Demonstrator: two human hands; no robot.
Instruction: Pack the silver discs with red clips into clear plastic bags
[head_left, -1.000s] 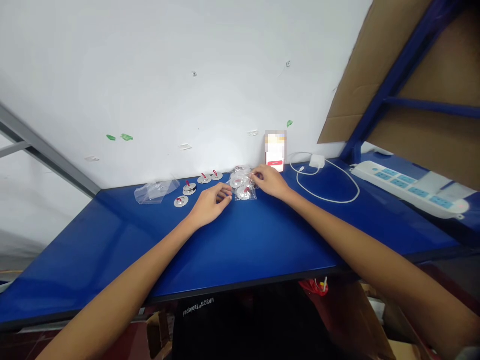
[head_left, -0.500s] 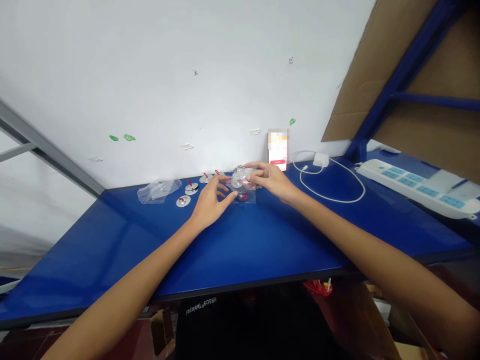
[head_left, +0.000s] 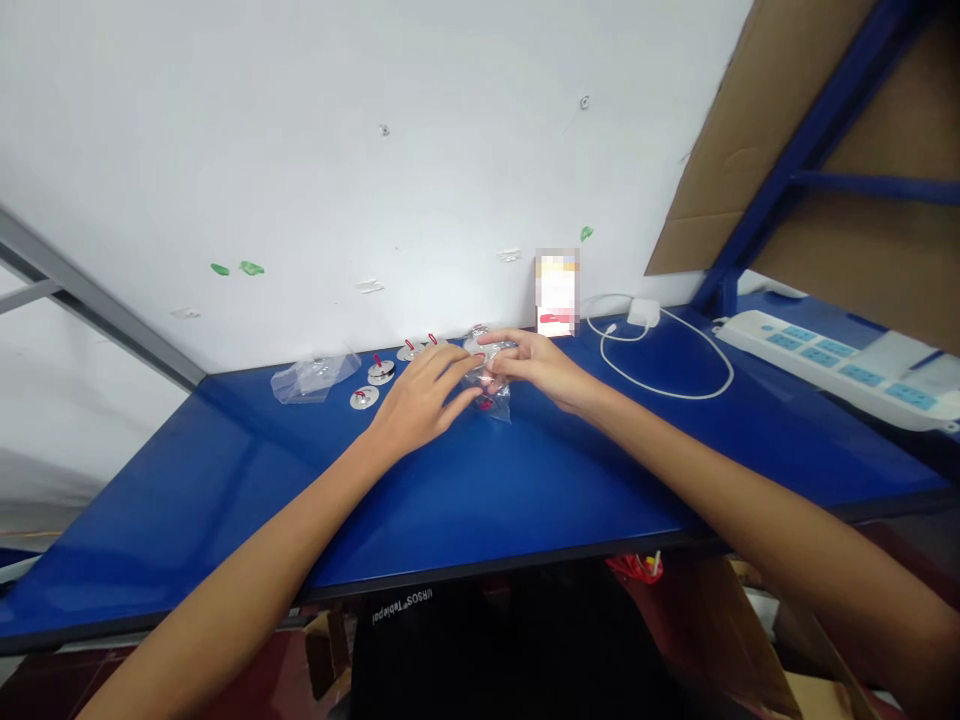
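A small clear plastic bag [head_left: 496, 408] hangs between my hands over the back of the blue table. Inside or behind its film show a shiny round piece and a red part, partly covered by fingers. My right hand [head_left: 544, 370] pinches the bag from the right. From the left, my left hand [head_left: 427, 395] holds the bag's other side between thumb and fingers. Beside my left hand sit several silver discs with red hooks, among them a low disc [head_left: 364, 398] and a thicker disc [head_left: 382, 371]. Fingers partly hide the discs nearest the wall.
Crumpled clear plastic bags [head_left: 315, 377] lie at the back left of the blue table [head_left: 525, 490]. A lit phone [head_left: 556, 295] leans on the white wall. To its right are a charger with a white cable [head_left: 643, 313] and a long power strip [head_left: 832, 365].
My left hand has moved in to the bag, its fingers now closer together on it. The bag has tilted, and my right hand has shifted slightly down on it.
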